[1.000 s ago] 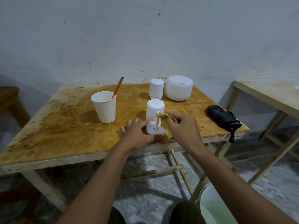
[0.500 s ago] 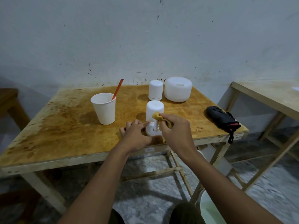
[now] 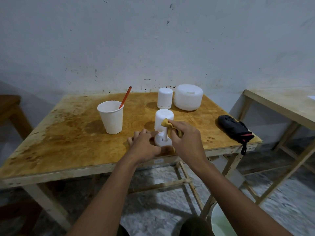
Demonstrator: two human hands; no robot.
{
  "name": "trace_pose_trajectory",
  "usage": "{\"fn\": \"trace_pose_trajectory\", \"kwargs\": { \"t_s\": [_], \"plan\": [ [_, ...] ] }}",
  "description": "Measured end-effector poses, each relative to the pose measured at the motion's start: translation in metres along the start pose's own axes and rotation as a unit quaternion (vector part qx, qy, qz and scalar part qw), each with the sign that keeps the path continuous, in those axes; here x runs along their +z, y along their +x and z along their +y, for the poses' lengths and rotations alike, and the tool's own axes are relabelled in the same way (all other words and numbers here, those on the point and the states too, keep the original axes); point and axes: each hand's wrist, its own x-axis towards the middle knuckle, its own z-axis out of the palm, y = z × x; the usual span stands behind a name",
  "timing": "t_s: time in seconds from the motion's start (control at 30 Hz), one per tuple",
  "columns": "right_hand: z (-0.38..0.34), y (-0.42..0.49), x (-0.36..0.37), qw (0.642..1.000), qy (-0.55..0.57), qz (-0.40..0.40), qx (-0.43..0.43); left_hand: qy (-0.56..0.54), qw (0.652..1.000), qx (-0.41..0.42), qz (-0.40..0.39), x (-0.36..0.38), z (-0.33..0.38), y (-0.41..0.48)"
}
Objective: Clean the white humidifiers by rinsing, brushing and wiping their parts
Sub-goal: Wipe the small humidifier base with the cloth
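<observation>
1. A person's left hand [image 3: 144,145] braces a white round plastic base [image 3: 159,141] near the front edge of the stained wooden worktop [image 3: 68,133]. The index finger lies on the base's far rim and the thumb apparently runs along its near side, seemingly to stop the light piece from skidding.
2. The right hand [image 3: 185,140] is clamped on a crumpled yellow cloth [image 3: 167,124], pressing it against the thin white upright stem [image 3: 165,135] that rises from the base. This looks like the wiping step, with the stem getting the attention.
3. A white cylindrical plastic cover [image 3: 164,116] stands just behind the base. It has probably been taken off to expose the stem and is kept close for refitting.
4. Near the wall, a small white cylindrical humidifier [image 3: 164,100] and a wide, low white round humidifier [image 3: 188,97] stand side by side, well clear of the hands. Whether they are finished or waiting cannot be told.
5. A white paper cup [image 3: 111,116] stands left of the hands, within easy reach, with a slim orange-red handle [image 3: 125,97] leaning in it. This is likely the brush, though its head is hidden inside the cup.
6. A black fabric pouch with red trim [image 3: 235,129] lies at the worktop's right edge, its strap hanging over the side.
7. A pale bucket [image 3: 221,223], partly in view on the floor below, is probably for rinsing.
</observation>
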Motion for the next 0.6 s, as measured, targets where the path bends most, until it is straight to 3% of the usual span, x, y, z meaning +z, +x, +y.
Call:
{"fn": "trace_pose_trajectory", "kwargs": {
  "t_s": [0.07,0.13,0.23,0.6],
  "plan": [
    [0.0,0.005,-0.003,0.998,-0.046,-0.001,-0.029,-0.005,1.0,-0.002,0.0,0.0,-0.001,0.0],
    [0.0,0.009,-0.004,0.985,-0.124,0.001,-0.121,-0.002,1.0,-0.003,0.001,0.002,-0.001,0.0],
    [-0.003,0.011,-0.003,0.926,-0.274,-0.028,-0.259,-0.016,1.0,-0.013,0.006,0.003,-0.002,0.0],
    [-0.018,0.022,-0.01,0.762,-0.478,-0.133,-0.415,-0.009,0.999,0.004,0.034,0.004,-0.005,-0.001]
  ]
}}
